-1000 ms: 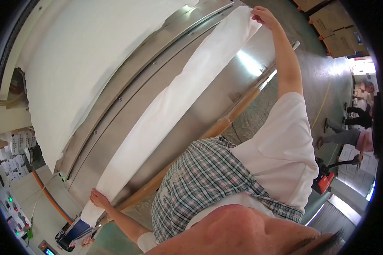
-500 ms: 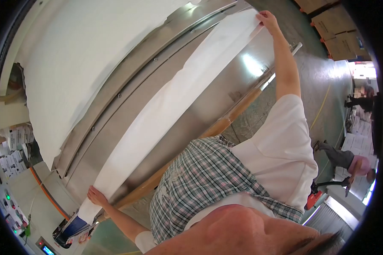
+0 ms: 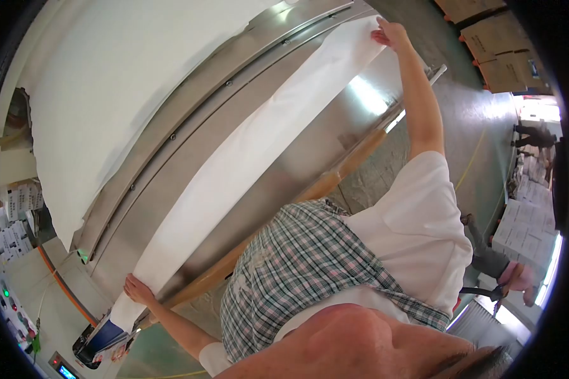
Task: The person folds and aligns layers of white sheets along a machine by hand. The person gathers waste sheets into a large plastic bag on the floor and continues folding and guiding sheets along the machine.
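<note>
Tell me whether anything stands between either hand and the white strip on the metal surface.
Nothing visible does: the left hand touches the white strip near its lower-left end in the picture, and the right hand is at its upper-right end.

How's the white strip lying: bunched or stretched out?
Stretched out: the white strip runs in one long band along the metal surface from right hand past left hand. Folded double or single: cannot tell.
</note>
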`<state>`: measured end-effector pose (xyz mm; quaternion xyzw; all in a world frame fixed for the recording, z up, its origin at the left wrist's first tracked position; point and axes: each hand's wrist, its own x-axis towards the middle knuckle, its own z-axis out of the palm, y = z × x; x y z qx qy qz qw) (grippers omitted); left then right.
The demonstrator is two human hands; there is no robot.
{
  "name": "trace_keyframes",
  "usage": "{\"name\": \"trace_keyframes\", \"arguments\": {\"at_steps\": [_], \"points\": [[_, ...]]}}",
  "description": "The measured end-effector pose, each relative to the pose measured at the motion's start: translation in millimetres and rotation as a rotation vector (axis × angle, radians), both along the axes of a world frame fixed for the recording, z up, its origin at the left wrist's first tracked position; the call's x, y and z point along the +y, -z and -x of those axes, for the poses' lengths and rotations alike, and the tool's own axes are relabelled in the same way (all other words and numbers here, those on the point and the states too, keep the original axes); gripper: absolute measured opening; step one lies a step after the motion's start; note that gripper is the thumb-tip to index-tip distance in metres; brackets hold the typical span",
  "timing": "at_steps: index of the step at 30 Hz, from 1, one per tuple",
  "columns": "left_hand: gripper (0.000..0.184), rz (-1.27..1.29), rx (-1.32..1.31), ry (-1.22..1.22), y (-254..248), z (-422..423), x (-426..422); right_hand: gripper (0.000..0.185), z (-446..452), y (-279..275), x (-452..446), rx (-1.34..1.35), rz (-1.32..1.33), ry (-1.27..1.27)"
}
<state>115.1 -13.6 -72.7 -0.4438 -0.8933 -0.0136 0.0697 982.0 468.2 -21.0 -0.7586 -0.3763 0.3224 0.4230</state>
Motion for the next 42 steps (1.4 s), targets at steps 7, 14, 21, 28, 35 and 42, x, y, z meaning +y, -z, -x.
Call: {"name": "trace_keyframes", "arguments": {"at_steps": [7, 14, 21, 28, 35, 42], "points": [[0.043, -0.067, 0.008, -0.043, -3.0, -9.2, 2.8, 0.020, 9.5, 12.5, 16.9, 0.496, 0.127, 0.036], [0.043, -0.081, 0.055, -0.043, -5.8, -14.8, 2.1, 0.017, -14.6, -16.2, 11.9, 0.276, -0.258, 0.089], [0.045, -0.006, -0.049, -0.207, -9.9, -19.7, 4.0, 0.015, -40.3, 46.3, -1.7, 0.020, -0.059, 0.069], [0.046, 0.002, -0.027, -0.188, -2.4, -10.0, 2.8, 0.013, -23.1, 0.1, -8.1, 0.542, -0.285, 0.128], [0.044, -0.006, 0.007, -0.185, -5.7, -16.9, 5.0, 0.014, -39.3, 22.2, -20.2, -0.035, 0.076, 0.277], [0.044, -0.017, 0.036, -0.136, -0.4, -5.2, 1.8, 0.024, -50.7, 23.3, 8.5, -0.626, -0.227, 0.191]]}}
